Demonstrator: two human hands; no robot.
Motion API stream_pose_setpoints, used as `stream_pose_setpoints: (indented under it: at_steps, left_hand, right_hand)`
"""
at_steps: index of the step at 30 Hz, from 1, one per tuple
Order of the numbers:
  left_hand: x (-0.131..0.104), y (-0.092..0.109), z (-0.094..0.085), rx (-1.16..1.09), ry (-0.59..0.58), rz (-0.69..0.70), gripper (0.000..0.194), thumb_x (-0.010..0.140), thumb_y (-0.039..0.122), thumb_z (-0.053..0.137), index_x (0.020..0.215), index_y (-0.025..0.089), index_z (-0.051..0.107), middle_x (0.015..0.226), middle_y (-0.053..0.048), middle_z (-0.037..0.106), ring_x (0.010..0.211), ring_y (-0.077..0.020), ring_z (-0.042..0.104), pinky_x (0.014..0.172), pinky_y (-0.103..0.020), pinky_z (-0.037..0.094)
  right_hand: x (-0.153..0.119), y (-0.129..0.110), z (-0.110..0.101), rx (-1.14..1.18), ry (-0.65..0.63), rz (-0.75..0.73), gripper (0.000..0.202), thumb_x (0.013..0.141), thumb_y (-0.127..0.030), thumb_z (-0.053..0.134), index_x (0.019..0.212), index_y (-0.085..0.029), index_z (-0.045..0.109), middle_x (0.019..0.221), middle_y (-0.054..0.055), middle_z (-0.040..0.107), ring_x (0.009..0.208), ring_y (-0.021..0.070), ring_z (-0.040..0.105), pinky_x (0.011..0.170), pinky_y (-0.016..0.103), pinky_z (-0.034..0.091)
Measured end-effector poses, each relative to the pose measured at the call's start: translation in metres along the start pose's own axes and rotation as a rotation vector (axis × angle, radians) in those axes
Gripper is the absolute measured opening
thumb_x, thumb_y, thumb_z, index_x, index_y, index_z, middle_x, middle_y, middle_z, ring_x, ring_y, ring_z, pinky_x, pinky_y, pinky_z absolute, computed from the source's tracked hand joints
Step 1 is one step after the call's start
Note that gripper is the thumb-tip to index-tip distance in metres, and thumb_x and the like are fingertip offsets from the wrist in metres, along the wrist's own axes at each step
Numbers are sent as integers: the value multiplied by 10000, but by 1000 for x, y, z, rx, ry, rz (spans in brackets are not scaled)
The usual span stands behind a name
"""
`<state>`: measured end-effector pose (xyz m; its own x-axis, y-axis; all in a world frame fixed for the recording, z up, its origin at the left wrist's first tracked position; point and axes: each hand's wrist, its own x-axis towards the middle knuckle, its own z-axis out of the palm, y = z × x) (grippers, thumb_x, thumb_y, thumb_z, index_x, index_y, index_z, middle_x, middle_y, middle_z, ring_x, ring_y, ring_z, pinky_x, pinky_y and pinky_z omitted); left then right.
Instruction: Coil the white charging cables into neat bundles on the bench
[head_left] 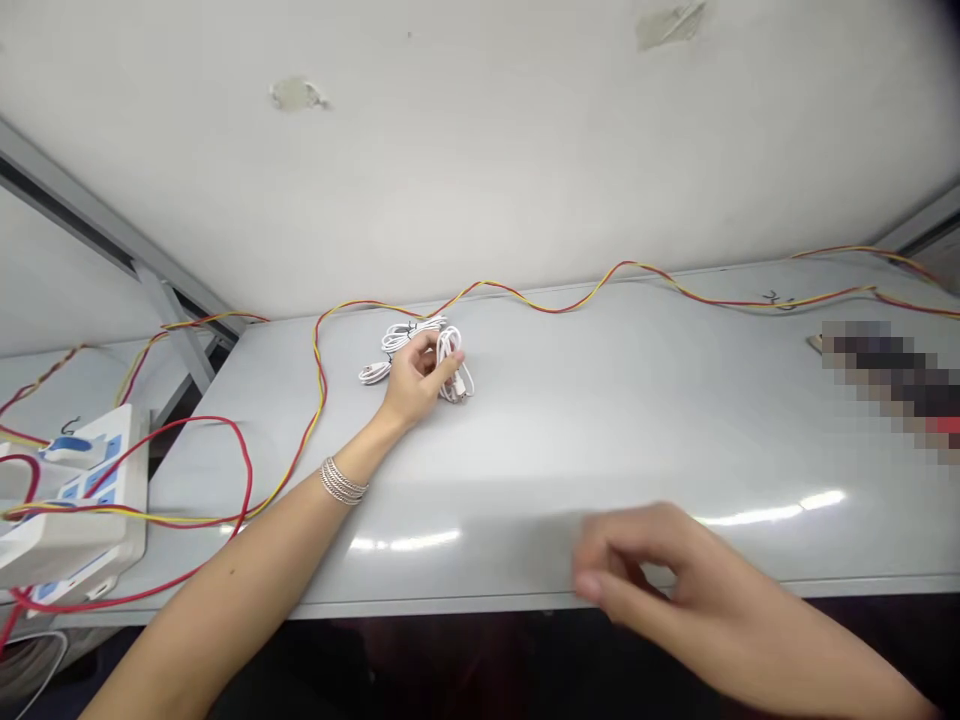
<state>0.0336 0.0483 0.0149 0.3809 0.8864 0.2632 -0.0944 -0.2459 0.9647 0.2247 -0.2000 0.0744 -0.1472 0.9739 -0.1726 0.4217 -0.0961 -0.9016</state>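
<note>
My left hand [417, 380], with silver bangles on its wrist, is closed on a coiled white cable [452, 362] near the back of the grey shelf [570, 430]. More white cable bundles [397, 337] lie on the surface just behind and to the left of those fingers. Over the front edge, right of centre, my right hand [637, 570] is curled, with thumb and fingertips drawn together. Its fingertips are slightly blurred, and whatever may be between them is too small to make out.
A red and yellow twisted wire [525, 300] runs along the back wall and down the left side. White power strips [112, 500] with red wires stand at the left. A pixelated object [892, 375] lies at the far right.
</note>
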Motion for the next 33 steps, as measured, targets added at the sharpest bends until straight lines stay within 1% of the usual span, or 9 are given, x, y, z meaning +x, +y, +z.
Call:
stream_pose_setpoints:
  at_steps: [2,6,8,10,12,16,24,28,33]
  left_hand:
    - [-1,0,-1,5,5,4,437,720,514,853,812,179,588,731,27,548,554,-85,551,515,-223,487]
    - [-1,2,0,8,21,6,447,698,506,864,815,171,592,716,31,552,541,-86,551,510,-223,478]
    - [-1,3,0,0,27,6,454,693,512,863,813,170,589,703,33,552,536,-88,548,507,-226,465]
    - [-1,3,1,-8,33,4,452,703,515,854,819,170,587,701,32,555,534,-88,548,509,-230,456]
    - [-1,3,1,-15,31,-12,453,703,508,857,833,173,582,701,32,561,536,-88,546,511,-234,453]
    - [-1,2,2,-28,7,-33,444,701,484,872,839,181,579,687,33,560,545,-92,534,515,-241,447]
    - [-1,0,3,-78,33,-47,434,712,508,844,838,166,607,701,21,579,538,-97,533,504,-243,433]
    - [2,0,3,-97,32,-18,427,744,546,811,824,156,657,738,-16,630,622,-125,577,566,-257,477]
    - [5,-2,3,-73,20,-23,471,772,618,761,744,165,635,633,5,572,560,-118,514,518,-250,427]
  right_hand:
    - [58,-16,-4,105,60,-39,397,911,-521,627,663,-212,661,590,13,557,518,127,460,485,257,371]
    - [164,-17,9,253,435,-44,485,873,-609,613,638,-186,587,523,-25,426,479,97,343,457,250,269]
    - [199,-7,22,333,590,-54,552,877,-662,574,591,-196,500,538,-20,421,512,98,361,476,245,286]
    - [219,1,32,398,643,-74,602,860,-734,542,578,-210,452,535,-24,407,523,103,376,482,242,306]
    - [227,4,34,415,612,-84,627,826,-775,567,580,-213,435,528,-29,409,508,98,373,470,237,303]
    - [233,1,25,524,484,169,626,847,-820,514,658,-225,478,449,-55,370,391,93,327,390,247,223]
    - [225,8,29,499,460,-169,714,692,-922,575,624,-215,501,498,-45,397,416,90,336,390,252,263]
    - [218,6,24,525,328,-183,666,678,-851,683,656,-215,489,515,-51,438,405,86,373,372,241,275]
    - [218,7,16,570,220,-198,587,659,-727,798,733,-204,542,558,-52,501,416,83,420,365,226,297]
